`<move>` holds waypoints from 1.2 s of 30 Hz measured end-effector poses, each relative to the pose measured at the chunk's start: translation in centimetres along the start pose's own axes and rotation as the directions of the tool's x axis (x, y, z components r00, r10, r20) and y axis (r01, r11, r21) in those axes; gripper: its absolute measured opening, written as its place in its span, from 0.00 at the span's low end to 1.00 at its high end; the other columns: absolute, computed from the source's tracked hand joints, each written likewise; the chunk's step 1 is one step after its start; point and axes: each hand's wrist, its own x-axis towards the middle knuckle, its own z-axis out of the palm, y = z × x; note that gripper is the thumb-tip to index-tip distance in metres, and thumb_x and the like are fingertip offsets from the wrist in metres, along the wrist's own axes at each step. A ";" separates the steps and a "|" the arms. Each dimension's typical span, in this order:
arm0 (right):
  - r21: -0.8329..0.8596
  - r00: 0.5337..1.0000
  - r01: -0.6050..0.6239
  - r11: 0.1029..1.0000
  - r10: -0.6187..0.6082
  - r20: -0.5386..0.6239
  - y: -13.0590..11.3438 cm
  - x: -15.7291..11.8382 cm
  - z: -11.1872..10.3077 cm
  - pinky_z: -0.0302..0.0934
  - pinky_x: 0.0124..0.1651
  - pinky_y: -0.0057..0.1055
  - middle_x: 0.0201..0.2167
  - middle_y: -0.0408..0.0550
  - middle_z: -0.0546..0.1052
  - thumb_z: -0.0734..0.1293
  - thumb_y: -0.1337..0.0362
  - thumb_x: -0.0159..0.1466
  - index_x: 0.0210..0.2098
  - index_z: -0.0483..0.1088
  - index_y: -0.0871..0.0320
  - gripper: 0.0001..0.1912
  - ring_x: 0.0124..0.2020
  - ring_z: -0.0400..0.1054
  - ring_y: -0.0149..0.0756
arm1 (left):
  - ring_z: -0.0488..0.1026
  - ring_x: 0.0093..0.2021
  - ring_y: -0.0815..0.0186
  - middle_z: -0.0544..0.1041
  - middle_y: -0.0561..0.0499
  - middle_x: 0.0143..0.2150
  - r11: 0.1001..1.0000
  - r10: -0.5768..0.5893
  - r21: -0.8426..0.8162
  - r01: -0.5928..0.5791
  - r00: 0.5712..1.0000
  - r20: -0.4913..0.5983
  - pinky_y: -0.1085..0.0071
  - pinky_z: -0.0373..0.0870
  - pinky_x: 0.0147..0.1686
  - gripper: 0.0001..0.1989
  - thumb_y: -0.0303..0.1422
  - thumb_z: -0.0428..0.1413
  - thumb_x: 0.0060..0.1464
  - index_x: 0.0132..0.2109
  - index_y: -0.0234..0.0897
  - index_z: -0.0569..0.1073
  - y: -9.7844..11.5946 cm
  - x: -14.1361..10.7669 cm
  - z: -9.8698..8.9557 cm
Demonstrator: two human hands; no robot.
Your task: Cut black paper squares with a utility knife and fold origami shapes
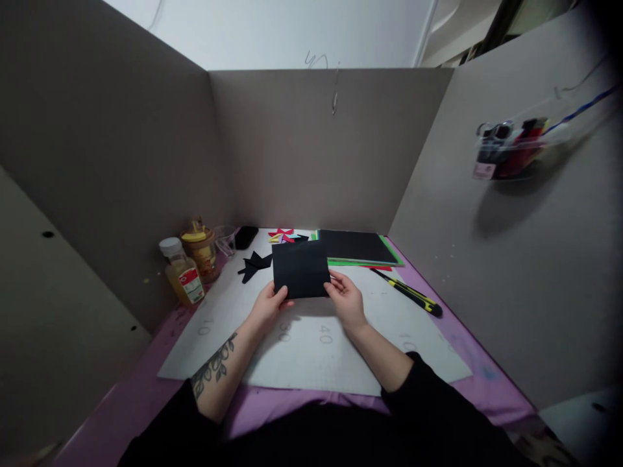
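Black paper (pixel 300 267), left hand (pixel 267 305), right hand (pixel 347 300), fingers (pixel 288 304) partly hidden

Passable: white sheet (pixel 311 363), front strip | middle: held black paper (pixel 300 267) in way | left: bottle (pixel 183 272), yellow-lidded jar (pixel 202 254) | right: utility knife (pixel 413 296), slantwise | rear: paper stack (pixel 357 246), grey panel (pixel 316 162)

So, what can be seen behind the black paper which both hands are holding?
Beyond the held black paper, a paper stack shows to the right and a black folded shape to the left. What lies directly behind it is covered.
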 end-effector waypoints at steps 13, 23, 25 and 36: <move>-0.021 0.993 0.023 1.000 -0.021 0.115 -1.1 -0.1 -0.6 0.61 0.30 0.25 0.24 0.36 0.69 0.71 0.67 0.50 0.53 0.66 0.50 0.31 0.25 0.62 0.28 | 0.76 0.32 0.67 0.76 0.48 0.39 1.000 -0.012 0.011 0.012 1.000 -0.011 0.77 0.71 0.25 0.18 0.37 0.62 0.46 0.43 0.36 0.69 -0.1 0.1 -0.2; -0.129 0.988 0.013 0.992 0.007 0.153 -0.6 0.3 -0.9 0.59 0.32 0.28 0.26 0.41 0.73 0.72 0.68 0.47 0.38 0.74 0.55 0.17 0.27 0.63 0.32 | 0.77 0.28 0.65 0.77 0.47 0.36 0.998 -0.011 0.065 0.009 0.999 0.034 0.76 0.68 0.21 0.17 0.38 0.60 0.49 0.43 0.34 0.67 0.0 -0.1 -0.1; -0.112 0.989 0.011 0.994 0.006 0.146 -0.5 0.3 -0.8 0.58 0.31 0.27 0.25 0.40 0.72 0.72 0.68 0.47 0.36 0.73 0.54 0.16 0.26 0.63 0.31 | 0.77 0.28 0.64 0.77 0.47 0.36 0.999 -0.021 0.051 0.018 0.999 0.042 0.76 0.68 0.21 0.17 0.37 0.61 0.49 0.43 0.34 0.67 0.1 -0.1 0.0; -0.115 0.997 0.056 0.992 -0.050 0.052 0.1 0.6 0.3 0.57 0.31 0.26 0.25 0.39 0.71 0.71 0.66 0.49 0.34 0.67 0.55 0.13 0.27 0.64 0.31 | 0.77 0.31 0.67 0.77 0.49 0.33 0.993 -0.047 -0.108 0.046 0.999 -0.006 0.78 0.72 0.27 0.19 0.32 0.66 0.42 0.41 0.34 0.68 0.6 0.0 -0.2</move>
